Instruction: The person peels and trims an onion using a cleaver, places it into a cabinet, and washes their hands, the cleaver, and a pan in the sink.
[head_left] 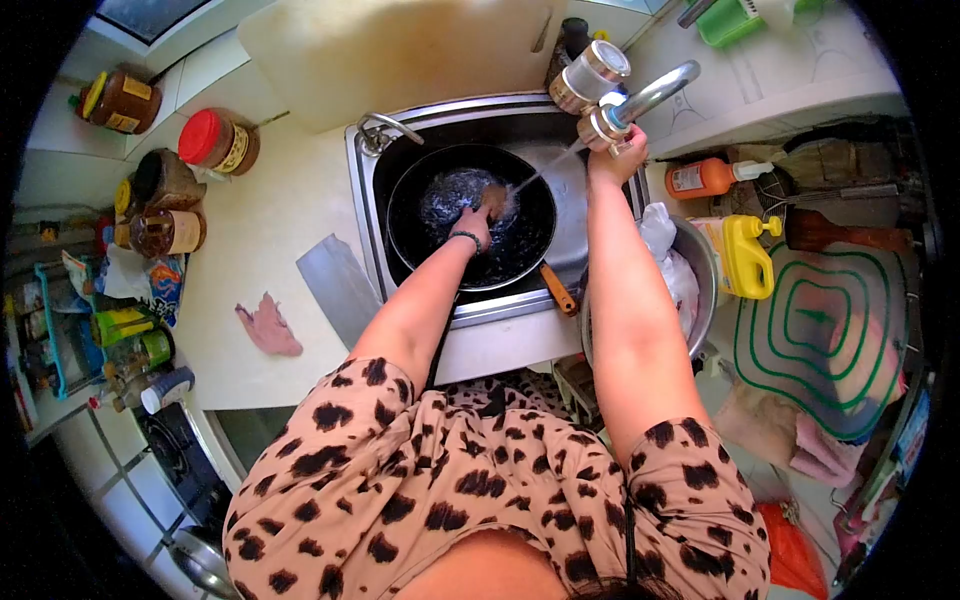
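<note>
A black wok [410,235] with a wooden handle sits in the metal sink [360,200], with water in it. My left hand [474,226] is inside the wok, its fingers closed on a brownish scrubber [494,199] at the water. At the faucet [655,88], my right hand [620,158] has its fingers wrapped round the metallic faucet head [603,128]. A stream of water runs from that head down into the wok.
Left of the sink, a pink cloth [269,325] and a grey board [338,280] lie on the counter, near several jars. To the right are a metal basin [708,270] with plastic bags, a yellow bottle [742,256] and an orange bottle [702,179].
</note>
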